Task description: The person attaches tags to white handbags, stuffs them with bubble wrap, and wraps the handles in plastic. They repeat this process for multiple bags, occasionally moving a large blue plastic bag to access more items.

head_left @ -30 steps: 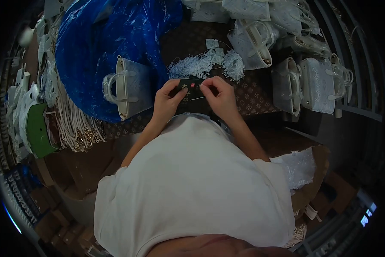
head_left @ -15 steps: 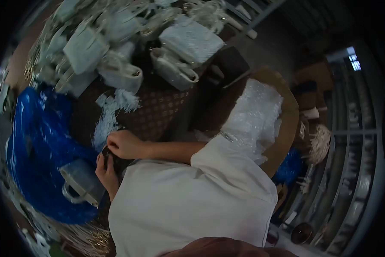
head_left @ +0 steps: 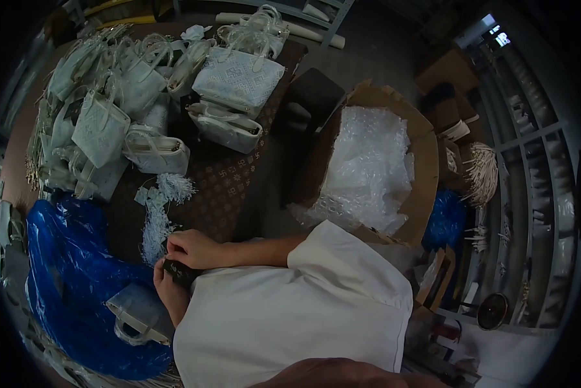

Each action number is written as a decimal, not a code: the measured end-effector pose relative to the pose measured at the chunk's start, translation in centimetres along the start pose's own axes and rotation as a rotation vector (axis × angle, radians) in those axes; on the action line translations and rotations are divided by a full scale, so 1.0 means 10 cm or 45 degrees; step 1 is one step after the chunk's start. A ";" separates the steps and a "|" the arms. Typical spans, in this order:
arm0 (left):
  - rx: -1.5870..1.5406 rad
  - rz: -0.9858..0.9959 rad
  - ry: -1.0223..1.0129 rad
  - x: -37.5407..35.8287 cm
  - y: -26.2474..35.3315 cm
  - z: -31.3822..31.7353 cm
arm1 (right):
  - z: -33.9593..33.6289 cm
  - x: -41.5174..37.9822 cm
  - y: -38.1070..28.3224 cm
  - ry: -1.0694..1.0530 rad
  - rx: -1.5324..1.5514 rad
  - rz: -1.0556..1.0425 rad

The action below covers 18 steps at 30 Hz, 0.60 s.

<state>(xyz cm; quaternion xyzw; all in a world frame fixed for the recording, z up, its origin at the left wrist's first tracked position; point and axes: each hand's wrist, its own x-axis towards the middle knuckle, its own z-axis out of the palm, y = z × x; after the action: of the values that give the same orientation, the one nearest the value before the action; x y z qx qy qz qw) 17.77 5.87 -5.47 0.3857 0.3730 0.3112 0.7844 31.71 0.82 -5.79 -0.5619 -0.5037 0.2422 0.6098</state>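
Note:
My left hand is closed at the table edge, with its fingers against a small dark piece with pale markings. Just above it, my right hand reaches across my body with its fingertips pinched together near that piece. What the pinch holds is too small to make out. Beyond my fingers lies a heap of pale tags with strings. A light handbag with a loop handle rests on blue plastic, left of my left hand.
Many white handbags are piled on the brown patterned table. To the right stands a large cardboard box holding bubble wrap. Shelves line the far right, and a dark chair is behind the table.
The view has turned and steadied, so the bags and box sit further left in it. Both hands stay close together, and more of the dark piece shows between them.

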 end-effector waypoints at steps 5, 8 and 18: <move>-0.122 -0.038 -0.089 0.02 -0.06 -0.06 | -0.06 0.03 -0.04 -0.079 0.293 0.295; -0.113 -0.015 -0.121 -0.02 -0.06 -0.01 | -0.03 -0.01 0.08 -0.146 0.305 0.233; 1.708 1.174 0.140 0.03 0.32 0.06 | -0.20 0.23 -0.03 -0.342 -0.051 -0.049</move>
<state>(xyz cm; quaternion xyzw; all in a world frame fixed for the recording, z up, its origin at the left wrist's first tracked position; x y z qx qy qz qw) 17.73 7.47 -2.67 0.8722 0.3219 0.3317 0.1603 34.26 1.80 -4.48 -0.5267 -0.5962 0.2936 0.5300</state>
